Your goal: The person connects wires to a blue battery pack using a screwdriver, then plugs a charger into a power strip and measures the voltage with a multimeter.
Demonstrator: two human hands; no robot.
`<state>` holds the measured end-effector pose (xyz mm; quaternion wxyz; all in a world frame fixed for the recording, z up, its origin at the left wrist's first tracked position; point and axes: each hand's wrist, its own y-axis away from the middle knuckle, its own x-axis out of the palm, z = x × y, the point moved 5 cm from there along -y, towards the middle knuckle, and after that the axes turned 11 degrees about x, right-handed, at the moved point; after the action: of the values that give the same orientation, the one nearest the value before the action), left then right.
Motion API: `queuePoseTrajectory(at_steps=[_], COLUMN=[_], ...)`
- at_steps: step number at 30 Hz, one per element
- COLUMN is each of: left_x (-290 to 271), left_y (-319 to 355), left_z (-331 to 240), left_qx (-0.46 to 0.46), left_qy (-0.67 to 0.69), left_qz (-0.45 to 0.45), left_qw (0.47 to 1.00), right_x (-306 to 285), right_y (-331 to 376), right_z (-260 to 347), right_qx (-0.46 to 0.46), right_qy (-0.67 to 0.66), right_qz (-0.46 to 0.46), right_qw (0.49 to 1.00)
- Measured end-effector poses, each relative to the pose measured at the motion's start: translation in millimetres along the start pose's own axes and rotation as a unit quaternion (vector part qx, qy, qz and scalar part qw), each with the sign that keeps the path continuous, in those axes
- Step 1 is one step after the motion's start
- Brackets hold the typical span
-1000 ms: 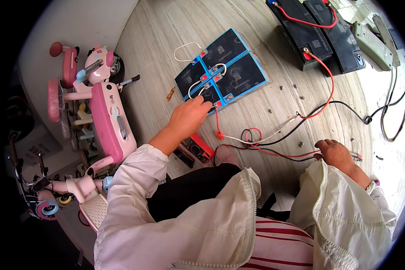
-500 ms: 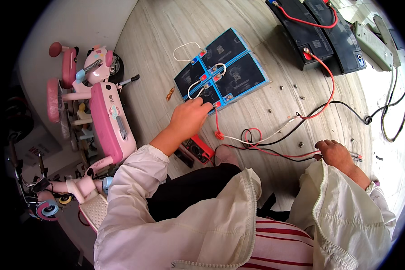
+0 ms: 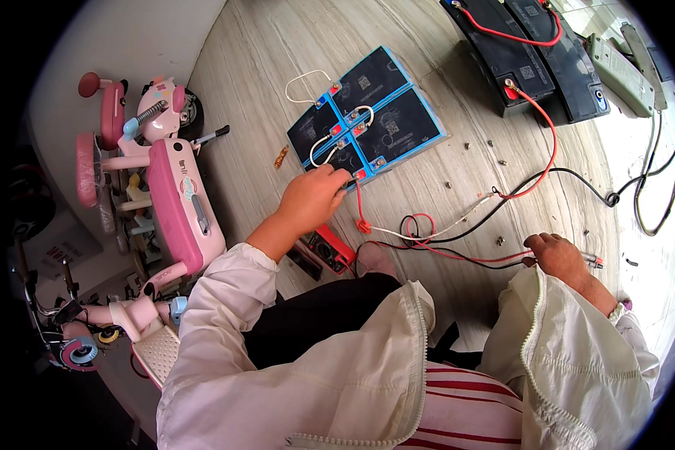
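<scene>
Blue-edged black batteries (image 3: 405,129) lie grouped on the floor, joined by short white wires. My left hand (image 3: 313,196) is at the group's near left corner, fingers curled over the edge of the nearest battery (image 3: 342,158), beside its red terminal. Its fingertips are partly hidden. Off to the right, my right hand (image 3: 556,261) is low over the floor, fingers bent around the multimeter's test probes (image 3: 595,262), whose ends show past the hand. The red multimeter (image 3: 330,249) lies by my foot, its red and black leads (image 3: 457,255) running toward that hand.
Two larger black batteries (image 3: 502,60) with red cables stand far right, near a grey power strip (image 3: 621,75). Several small screws (image 3: 501,241) are scattered on the floor. A black cable (image 3: 577,175) crosses rightward. Pink children's bikes (image 3: 176,206) stand along the left wall.
The view has shifted very slightly. Both hands keep nearly the same place and pose, and the batteries and wires have not moved.
</scene>
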<state>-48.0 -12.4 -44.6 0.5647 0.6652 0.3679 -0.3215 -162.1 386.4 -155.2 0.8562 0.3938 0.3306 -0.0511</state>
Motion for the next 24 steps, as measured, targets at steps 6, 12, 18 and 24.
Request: queuePoseTrajectory(at_steps=[6,12,18,24], left_x=[28,18,5,42], left_y=[10,5,4,13], left_z=[33,22,5,38], left_qx=[-0.31,-0.119,0.037,-0.388], left_qy=[0.374,0.135,-0.017,0.492], left_qz=[-0.014,-0.024,-0.096,0.019], left_qw=[0.874,0.983,0.995,0.779], right_x=[-5,-2,0,-1], right_y=[1,0,-3,-1], right_z=[5,4,3,3], right_qx=[-0.003,0.001,0.004,-0.005], right_qy=[-0.001,0.005,0.0,0.005], right_qz=[-0.026,-0.012,0.011,-0.003], right_qw=[1.0,1.0,1.0,1.0])
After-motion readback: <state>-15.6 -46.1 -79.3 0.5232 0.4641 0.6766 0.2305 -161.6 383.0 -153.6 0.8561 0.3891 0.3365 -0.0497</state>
